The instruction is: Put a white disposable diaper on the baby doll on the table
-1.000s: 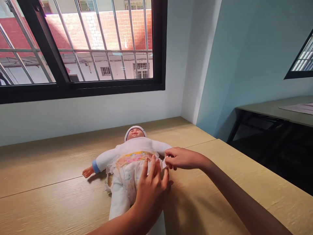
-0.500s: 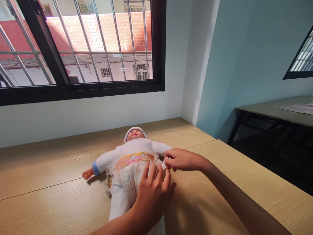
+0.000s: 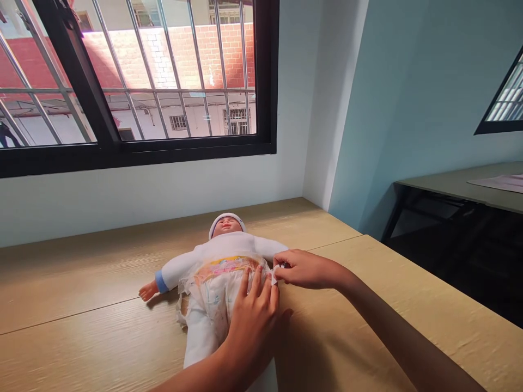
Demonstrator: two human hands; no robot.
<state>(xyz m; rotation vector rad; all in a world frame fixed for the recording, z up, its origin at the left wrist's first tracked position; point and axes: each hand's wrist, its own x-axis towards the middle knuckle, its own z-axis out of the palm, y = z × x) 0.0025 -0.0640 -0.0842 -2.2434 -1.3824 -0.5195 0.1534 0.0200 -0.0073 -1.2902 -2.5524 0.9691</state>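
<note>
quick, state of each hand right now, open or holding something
Left hand: open, fingers resting on the diaper.
Right hand: closed, pinching the diaper's white side edge.

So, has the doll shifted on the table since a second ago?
No, not visibly: the doll keeps its place against the seam in the table, its blue cuff just beyond that line, as before.

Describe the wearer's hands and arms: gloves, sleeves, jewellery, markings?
Left hand and right hand are both ungloved, with slim fingers. Forearms are bare to the picture edge, no sleeves in view. No watch, bracelet, cable or marking visible; I can't make out any rings.
</note>
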